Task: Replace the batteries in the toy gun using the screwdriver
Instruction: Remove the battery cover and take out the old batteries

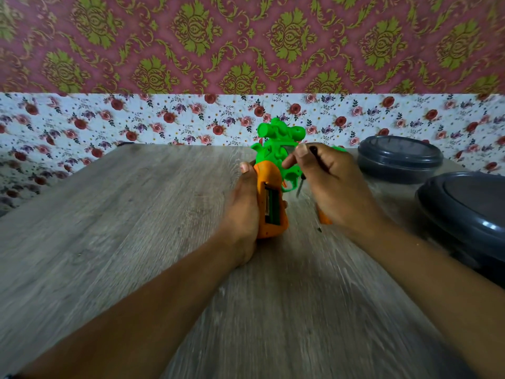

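Observation:
A green toy gun (276, 144) with an orange grip (270, 184) is held near the middle of the wooden table. My left hand (243, 212) grips the orange grip from the left. The battery compartment (272, 206) in the grip is uncovered, with something green inside. My right hand (325, 181) holds a dark screwdriver (314, 170), its metal tip pointing down beside the trigger guard. An orange piece (323, 218), possibly the compartment cover, lies on the table under my right hand. A tiny dark speck (319, 229), perhaps a screw, lies just below it.
Two dark grey lidded containers stand at the right: one (400, 158) at the back, a larger one (464, 214) nearer me. The wood-grain table (136, 228) stretches left and toward me. A floral wall runs behind the table.

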Demonstrator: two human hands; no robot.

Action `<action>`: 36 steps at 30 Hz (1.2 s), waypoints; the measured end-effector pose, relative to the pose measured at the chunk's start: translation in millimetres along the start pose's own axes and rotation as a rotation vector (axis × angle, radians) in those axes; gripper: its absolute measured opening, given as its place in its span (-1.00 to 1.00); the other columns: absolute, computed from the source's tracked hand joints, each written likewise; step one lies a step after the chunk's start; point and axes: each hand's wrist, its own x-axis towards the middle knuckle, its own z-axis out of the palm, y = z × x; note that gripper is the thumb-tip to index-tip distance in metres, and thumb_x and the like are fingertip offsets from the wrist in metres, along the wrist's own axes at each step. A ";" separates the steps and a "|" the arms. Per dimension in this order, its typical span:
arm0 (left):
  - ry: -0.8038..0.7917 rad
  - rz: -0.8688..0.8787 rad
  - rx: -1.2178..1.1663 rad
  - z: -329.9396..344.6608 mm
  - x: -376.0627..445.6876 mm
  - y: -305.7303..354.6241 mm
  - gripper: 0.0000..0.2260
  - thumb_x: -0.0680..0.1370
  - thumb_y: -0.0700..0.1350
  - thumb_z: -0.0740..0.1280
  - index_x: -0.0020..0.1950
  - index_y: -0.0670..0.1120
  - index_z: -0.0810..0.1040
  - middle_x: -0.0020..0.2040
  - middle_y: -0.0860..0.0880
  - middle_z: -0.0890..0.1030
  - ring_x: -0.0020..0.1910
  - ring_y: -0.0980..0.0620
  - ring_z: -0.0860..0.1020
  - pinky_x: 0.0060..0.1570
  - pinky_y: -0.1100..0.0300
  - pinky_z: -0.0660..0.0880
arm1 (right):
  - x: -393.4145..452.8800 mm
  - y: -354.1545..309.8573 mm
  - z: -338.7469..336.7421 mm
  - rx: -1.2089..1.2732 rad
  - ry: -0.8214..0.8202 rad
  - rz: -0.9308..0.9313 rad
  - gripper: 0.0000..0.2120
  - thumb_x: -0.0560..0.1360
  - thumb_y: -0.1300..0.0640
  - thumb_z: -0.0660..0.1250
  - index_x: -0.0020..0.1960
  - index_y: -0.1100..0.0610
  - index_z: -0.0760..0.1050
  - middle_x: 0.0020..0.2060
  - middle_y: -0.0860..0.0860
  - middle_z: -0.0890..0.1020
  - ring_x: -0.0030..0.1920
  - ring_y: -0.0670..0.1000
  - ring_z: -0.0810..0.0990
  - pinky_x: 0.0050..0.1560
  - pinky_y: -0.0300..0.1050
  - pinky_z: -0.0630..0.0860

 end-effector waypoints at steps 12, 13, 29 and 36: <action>-0.036 0.039 0.018 -3.6 1.3 -4.6 -0.38 0.50 0.34 -0.02 0.28 -0.05 0.50 0.01 -0.16 0.61 -0.12 -0.02 0.58 -0.21 0.16 0.51 | -5.9 14.4 4.7 0.108 -0.148 -0.061 -0.86 0.52 0.12 0.25 -0.10 0.11 0.57 -0.22 -0.01 0.65 -0.21 -0.02 0.63 -0.17 -0.08 0.59; -0.032 0.038 0.016 -3.8 1.9 -5.3 -0.39 0.51 0.33 -0.02 0.27 -0.05 0.50 0.01 -0.17 0.61 -0.13 -0.03 0.59 -0.21 0.15 0.52 | -6.1 14.2 5.0 0.089 -0.150 -0.091 -0.85 0.50 0.09 0.25 -0.09 0.12 0.57 -0.22 0.00 0.65 -0.22 -0.01 0.62 -0.20 -0.13 0.58; 0.024 0.055 -0.014 1.4 -0.3 -2.7 -0.61 0.63 0.10 0.06 0.29 -0.07 0.47 0.10 -0.15 0.61 -0.04 -0.04 0.60 -0.14 0.12 0.53 | -2.4 15.3 2.0 0.039 -0.284 -0.053 -0.83 0.55 0.23 0.21 -0.10 0.05 0.55 -0.19 -0.08 0.61 -0.19 -0.19 0.57 -0.16 -0.28 0.55; 0.040 0.065 -0.022 3.1 -0.9 -0.1 -0.73 0.65 -0.06 0.07 0.27 -0.03 0.47 -0.08 -0.10 0.59 -0.22 -0.04 0.58 -0.27 0.15 0.59 | -0.2 7.5 -6.9 0.222 -0.237 0.066 -0.77 0.58 0.26 0.12 -0.12 0.17 0.53 -0.30 0.10 0.59 -0.31 -0.10 0.56 -0.23 -0.26 0.53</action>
